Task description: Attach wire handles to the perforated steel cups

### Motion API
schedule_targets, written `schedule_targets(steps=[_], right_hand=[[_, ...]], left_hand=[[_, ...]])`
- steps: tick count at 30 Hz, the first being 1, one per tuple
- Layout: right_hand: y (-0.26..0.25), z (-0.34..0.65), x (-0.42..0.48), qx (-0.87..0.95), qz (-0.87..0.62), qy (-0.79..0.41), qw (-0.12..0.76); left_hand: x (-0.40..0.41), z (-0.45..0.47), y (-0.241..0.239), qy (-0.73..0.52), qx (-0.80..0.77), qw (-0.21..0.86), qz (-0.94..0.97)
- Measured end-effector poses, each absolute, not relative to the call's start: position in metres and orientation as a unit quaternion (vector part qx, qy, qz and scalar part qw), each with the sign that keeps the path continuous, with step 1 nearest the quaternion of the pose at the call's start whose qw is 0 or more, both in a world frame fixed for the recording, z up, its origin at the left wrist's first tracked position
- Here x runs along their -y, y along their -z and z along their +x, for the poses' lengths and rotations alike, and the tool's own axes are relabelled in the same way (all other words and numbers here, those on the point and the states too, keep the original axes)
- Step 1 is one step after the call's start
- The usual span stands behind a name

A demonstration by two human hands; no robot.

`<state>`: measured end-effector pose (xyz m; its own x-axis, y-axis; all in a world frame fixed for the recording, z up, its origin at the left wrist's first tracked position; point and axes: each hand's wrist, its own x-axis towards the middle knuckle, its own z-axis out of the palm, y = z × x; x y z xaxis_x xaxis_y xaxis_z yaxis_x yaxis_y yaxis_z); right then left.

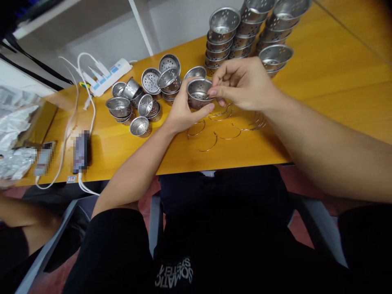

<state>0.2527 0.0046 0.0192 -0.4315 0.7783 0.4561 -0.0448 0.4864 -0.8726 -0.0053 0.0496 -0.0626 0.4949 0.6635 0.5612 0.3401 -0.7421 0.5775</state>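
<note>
My left hand (181, 111) is wrapped round a small perforated metal strainer cup (197, 93), held just above the wooden table (330, 85). My right hand (241, 83) is pinched at the cup's right rim, fingers closed on a thin wire handle that is mostly hidden. Several curved wire handles (226, 124) lie loose on the table right under and in front of both hands.
Several loose strainer cups (143, 100) lie scattered to the left. Tall stacks of cups (245, 32) stand at the back right. A white power strip (108, 75) with cables sits at the far left, beside foil packets (14, 134). Another person's arm (21, 220) shows at lower left.
</note>
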Motion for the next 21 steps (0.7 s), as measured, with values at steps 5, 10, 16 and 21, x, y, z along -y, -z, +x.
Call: schedule_targets(steps=[5, 10, 16, 21], right_hand=[[-0.016, 0.251, -0.007, 0.715, -0.254, -0.44, 0.48], [-0.014, 0.252, -0.009, 0.716, -0.265, -0.439, 0.473], [-0.015, 0.252, -0.006, 0.721, -0.284, -0.423, 0.469], [-0.016, 0.251, -0.006, 0.732, -0.284, -0.404, 0.47]], left_hand=[[-0.042, -0.003, 0.055, -0.404, -0.311, 0.2, 0.837], [-0.037, -0.002, 0.05, -0.403, -0.316, 0.199, 0.836], [-0.041, -0.002, 0.053, -0.406, -0.308, 0.197, 0.837], [-0.044, -0.004, 0.056, -0.414, -0.292, 0.195, 0.84]])
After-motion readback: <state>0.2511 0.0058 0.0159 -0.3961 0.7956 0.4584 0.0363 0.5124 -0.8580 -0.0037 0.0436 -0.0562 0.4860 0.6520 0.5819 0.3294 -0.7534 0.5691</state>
